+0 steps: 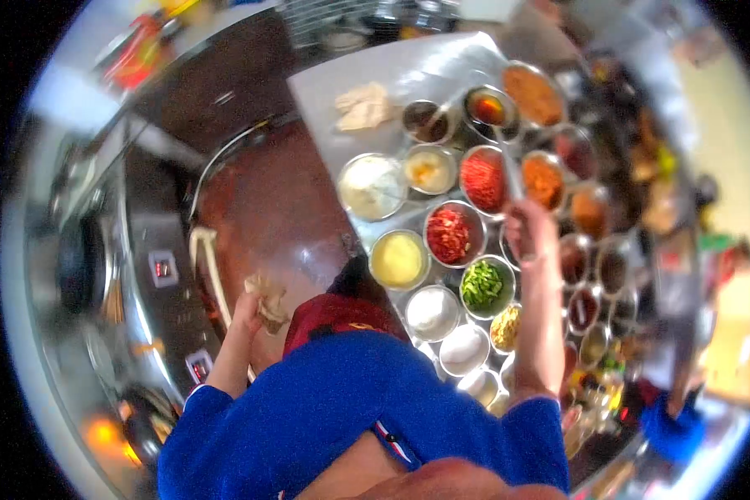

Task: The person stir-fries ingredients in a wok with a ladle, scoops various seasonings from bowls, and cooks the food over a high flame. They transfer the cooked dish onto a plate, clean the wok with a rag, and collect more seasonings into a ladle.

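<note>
My left hand (247,310) hangs by my side over the reddish-brown floor, closed on a crumpled beige cloth (268,302). On the steel table, my right hand (528,230) is wrapped round the long metal handle of a ladle (509,167). Its far end reaches a bowl of dark brown liquid (487,107); I cannot tell whether it dips in. Close to that hand stand a bowl of chopped red pepper (483,178), a bowl of orange-red powder (542,181), a bowl of red pieces (449,235) and a bowl of chopped greens (482,284).
Another folded cloth (364,107) lies at the steel table's (317,92) far left corner. Bowls of white powder (372,187) and yellow paste (398,259) line the near edge. Left is a cooking counter (162,312) with a flame (104,432). A person in blue (673,429) is at right.
</note>
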Demonstrator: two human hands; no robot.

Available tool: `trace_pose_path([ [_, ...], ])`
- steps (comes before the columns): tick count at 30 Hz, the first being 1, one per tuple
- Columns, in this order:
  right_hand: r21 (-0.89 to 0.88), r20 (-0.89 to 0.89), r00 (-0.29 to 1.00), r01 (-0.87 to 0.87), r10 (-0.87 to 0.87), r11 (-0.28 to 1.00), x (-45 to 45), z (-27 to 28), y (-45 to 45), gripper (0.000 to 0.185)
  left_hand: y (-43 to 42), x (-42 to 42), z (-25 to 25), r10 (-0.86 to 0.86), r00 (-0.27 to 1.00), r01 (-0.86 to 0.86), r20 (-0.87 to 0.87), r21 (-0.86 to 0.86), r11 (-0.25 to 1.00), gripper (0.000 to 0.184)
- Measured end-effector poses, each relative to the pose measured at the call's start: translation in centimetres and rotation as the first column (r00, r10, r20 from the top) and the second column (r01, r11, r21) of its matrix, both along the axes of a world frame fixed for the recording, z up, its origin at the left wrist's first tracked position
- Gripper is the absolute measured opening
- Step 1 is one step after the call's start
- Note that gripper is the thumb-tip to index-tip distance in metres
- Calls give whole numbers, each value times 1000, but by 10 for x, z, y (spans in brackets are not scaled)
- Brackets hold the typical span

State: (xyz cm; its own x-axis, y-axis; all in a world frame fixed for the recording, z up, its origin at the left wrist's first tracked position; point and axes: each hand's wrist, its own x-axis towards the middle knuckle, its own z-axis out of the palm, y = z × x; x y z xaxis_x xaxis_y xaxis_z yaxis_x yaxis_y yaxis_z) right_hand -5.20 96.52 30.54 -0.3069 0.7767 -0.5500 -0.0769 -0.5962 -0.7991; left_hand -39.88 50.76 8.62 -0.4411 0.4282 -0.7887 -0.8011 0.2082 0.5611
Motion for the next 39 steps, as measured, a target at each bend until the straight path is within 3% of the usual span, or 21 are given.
trace_pose_path([
  [1,-12,20,1000,20,-20,1000,6,7,-4,10,-13,20,19,99,995,-99,-28,5,995,36],
  [3,2,-76,994,-75,74,997,40,-5,2,11,-71,46,-31,244,965,-250,97,57,967,38],
  [4,71,105,994,-14,7,997,28,15,-15,9,-91,69,-21,307,947,-307,98,-12,952,37],
  [5,148,29,989,-147,145,978,39,23,-22,10,-87,95,-5,367,924,-359,108,-83,930,35],
  [6,209,184,982,-90,51,974,43,29,-35,13,-83,117,22,396,907,-391,143,-58,918,33],
  [7,302,188,970,-208,155,931,44,48,-59,17,-111,134,-17,428,880,-456,205,117,882,34],
  [8,225,272,949,-223,159,948,44,55,-61,21,-115,151,-10,510,833,-534,214,75,842,36],
  [9,339,314,931,-291,184,895,44,63,-79,22,-131,164,-2,512,811,-554,283,91,827,35],
  [11,427,306,904,-411,299,805,34,100,-144,23,-163,189,5,535,755,-617,379,134,775,33],
  [13,340,261,869,-491,421,802,27,120,-192,31,-199,215,5,618,686,-713,384,183,677,33],
  [18,298,228,607,-788,761,539,-13,124,-253,31,-277,262,22,904,324,-931,278,262,254,35],
  [20,189,-56,310,-930,949,315,-42,82,-244,30,-322,274,33,952,178,-939,250,331,89,38],
  [22,134,-58,346,-927,937,350,-68,91,-313,38,-374,283,32,976,47,-900,214,433,-51,40],
  [24,56,-169,164,-983,972,175,-96,83,-370,41,-417,287,53,979,-55,-817,199,554,-158,40],
  [26,44,-125,55,-997,991,61,-118,82,-438,39,-456,284,69,964,-147,-789,222,561,-249,32],
  [30,-9,-44,-252,-968,967,-253,-162,70,-571,37,-483,260,103,924,-290,-678,251,628,-383,21],
  [31,-13,18,-307,-952,951,-307,-168,70,-609,37,-506,245,44,915,-208,-662,346,638,-392,20],
  [34,152,228,-520,-816,823,-557,-189,35,-693,38,-498,225,57,908,-109,-679,404,637,-365,29],
  [36,519,723,-261,-407,640,-752,-193,-1,-718,46,-502,214,52,886,-56,-708,460,608,-360,36],
  [37,557,817,-62,-174,573,-812,-200,-20,-716,55,-504,212,60,874,-62,-731,482,574,-369,33],
  [39,518,854,23,-112,519,-848,-211,-35,-705,56,-507,210,54,894,-94,-753,438,557,-352,32],
])
